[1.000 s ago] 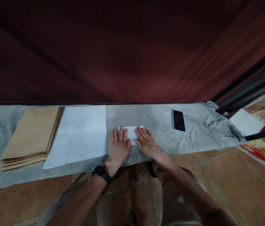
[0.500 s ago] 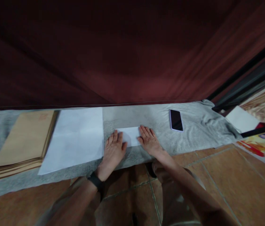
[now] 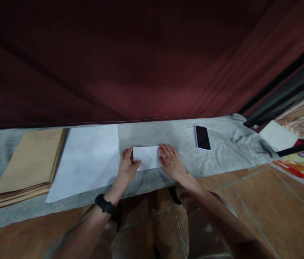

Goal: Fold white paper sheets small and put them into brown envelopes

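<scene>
A small folded strip of white paper (image 3: 148,157) lies on the grey cloth, between my two hands. My left hand (image 3: 127,166), with a black watch on its wrist, grips the strip's left end: the thumb rests on top and the bent fingers are at the edge, where a dark gap shows. Stretched out flat, my right hand (image 3: 171,163) presses on the right end of the strip. Just left of my left hand lie large white sheets of paper (image 3: 87,162).
A stack of brown paper envelopes or bags (image 3: 30,158) lies at the far left. To the right is a phone (image 3: 203,137), its screen dark. The grey cloth (image 3: 227,144) covers a narrow surface below a dark red curtain (image 3: 141,72). A printed red and yellow package (image 3: 303,167) is at far right.
My left hand has shifted left, off the top of the folded paper to its left end, uncovering more of it. The right hand stays in about the same place.
</scene>
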`<state>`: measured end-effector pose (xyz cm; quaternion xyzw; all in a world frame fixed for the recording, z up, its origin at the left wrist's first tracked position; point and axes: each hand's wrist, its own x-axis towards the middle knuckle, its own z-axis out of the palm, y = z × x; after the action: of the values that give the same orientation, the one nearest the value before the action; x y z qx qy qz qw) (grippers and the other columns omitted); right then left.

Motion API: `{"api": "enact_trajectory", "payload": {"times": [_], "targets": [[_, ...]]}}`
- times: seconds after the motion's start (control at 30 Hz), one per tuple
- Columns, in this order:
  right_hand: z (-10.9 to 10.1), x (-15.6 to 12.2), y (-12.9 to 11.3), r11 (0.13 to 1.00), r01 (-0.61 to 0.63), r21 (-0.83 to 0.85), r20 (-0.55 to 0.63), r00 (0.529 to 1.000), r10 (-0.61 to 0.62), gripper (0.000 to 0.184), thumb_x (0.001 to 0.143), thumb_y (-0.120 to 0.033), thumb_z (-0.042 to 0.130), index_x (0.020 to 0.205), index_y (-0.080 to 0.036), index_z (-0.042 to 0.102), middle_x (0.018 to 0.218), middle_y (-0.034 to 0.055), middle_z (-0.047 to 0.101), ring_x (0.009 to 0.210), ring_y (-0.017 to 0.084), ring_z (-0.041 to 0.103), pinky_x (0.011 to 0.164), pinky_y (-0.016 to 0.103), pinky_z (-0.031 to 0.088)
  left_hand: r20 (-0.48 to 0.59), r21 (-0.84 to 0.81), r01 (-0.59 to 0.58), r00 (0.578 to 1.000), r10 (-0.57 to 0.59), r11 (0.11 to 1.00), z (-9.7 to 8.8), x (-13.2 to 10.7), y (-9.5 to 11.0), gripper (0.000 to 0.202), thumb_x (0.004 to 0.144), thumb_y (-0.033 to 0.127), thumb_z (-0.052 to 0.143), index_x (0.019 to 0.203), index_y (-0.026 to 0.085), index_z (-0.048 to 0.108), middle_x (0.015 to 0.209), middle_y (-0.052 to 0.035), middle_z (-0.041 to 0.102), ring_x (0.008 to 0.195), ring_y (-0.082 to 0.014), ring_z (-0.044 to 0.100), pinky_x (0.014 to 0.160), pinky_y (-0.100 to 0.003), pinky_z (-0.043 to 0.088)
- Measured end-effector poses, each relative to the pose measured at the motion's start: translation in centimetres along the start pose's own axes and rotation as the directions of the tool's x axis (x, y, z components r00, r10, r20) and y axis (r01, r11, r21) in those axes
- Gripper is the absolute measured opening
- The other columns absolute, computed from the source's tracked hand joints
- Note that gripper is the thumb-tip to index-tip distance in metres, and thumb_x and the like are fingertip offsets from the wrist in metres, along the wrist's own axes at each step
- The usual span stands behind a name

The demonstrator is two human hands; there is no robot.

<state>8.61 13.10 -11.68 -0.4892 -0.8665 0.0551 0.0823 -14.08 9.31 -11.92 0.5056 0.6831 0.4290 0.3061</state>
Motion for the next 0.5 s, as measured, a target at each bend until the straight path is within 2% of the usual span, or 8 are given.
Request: {"api": "enact_trajectory", "payload": {"times": [0.13, 0.2, 0.33, 0.43, 0.5], "targets": [[-0.2, 0.0, -0.1, 1.0, 0.028, -0.003, 0.02, 0.999, -0.028, 0.053, 0.104, -0.028, 0.037, 0.153, -0.009, 0.042, 0.162, 0.0132, 0.037, 0.15, 0.029, 0.034, 0.126, 0.051, 0.019, -0.039, 0.221, -0.019, 0.999, 0.028, 0.975, -0.4, -0.1, 0.6, 0.065, 0.076, 0.024, 0.068, 0.139, 0.017, 0.054, 0.118, -0.0113, 0.06, 0.088, -0.0202, 0.061, 0.084, -0.038, 0.054], [-0.2, -0.1, -0.2, 0.999, 0.043, 0.002, 0.031, 0.999, -0.043, 0.053, 0.104, -0.029, 0.037, 0.153, -0.008, 0.043, 0.162, 0.0139, 0.037, 0.149, 0.029, 0.036, 0.126, 0.05, 0.019, -0.039, 0.236, -0.006, 0.999, 0.015, 0.972, -0.6, 0.0, 0.6, 0.063, 0.077, 0.024, 0.066, 0.138, 0.017, 0.054, 0.108, -0.0092, 0.063, 0.084, -0.0199, 0.061, 0.081, -0.037, 0.052], [-0.1, -0.3, -0.4, 0.997, 0.069, 0.02, 0.031, 0.997, -0.07, 0.054, 0.105, -0.036, 0.04, 0.152, -0.01, 0.044, 0.162, 0.0151, 0.037, 0.148, 0.029, 0.038, 0.126, 0.051, 0.02, 0.008, 0.052, 0.129, 0.992, -0.13, 0.99, -0.9, 0.7, 0.2, 0.066, 0.073, 0.027, 0.07, 0.135, 0.017, 0.054, 0.086, -0.0006, 0.064, 0.064, -0.0152, 0.058, 0.064, -0.03, 0.048], [-0.1, -0.5, -0.7, 0.994, 0.108, 0.03, 0.022, 0.994, -0.109, 0.061, 0.104, -0.046, 0.043, 0.152, -0.009, 0.043, 0.162, 0.0166, 0.037, 0.15, 0.03, 0.035, 0.126, 0.052, 0.018, 0.032, -0.115, 0.224, 0.975, -0.221, 0.968, -1.1, 1.1, 0.2, 0.069, 0.068, 0.031, 0.074, 0.132, 0.016, 0.054, 0.075, 0.0037, 0.063, 0.059, -0.0144, 0.058, 0.059, -0.027, 0.044], [-0.1, -0.7, -1.0, 0.99, 0.138, 0.037, 0.017, 0.99, -0.139, 0.068, 0.102, -0.054, 0.045, 0.153, -0.008, 0.042, 0.162, 0.0183, 0.036, 0.151, 0.032, 0.032, 0.127, 0.055, 0.016, 0.045, -0.217, 0.244, 0.97, -0.24, 0.945, -1.3, 1.0, 0.6, 0.066, 0.065, 0.032, 0.076, 0.127, 0.016, 0.058, 0.071, 0.0048, 0.063, 0.059, -0.0141, 0.058, 0.058, -0.026, 0.043]]}}
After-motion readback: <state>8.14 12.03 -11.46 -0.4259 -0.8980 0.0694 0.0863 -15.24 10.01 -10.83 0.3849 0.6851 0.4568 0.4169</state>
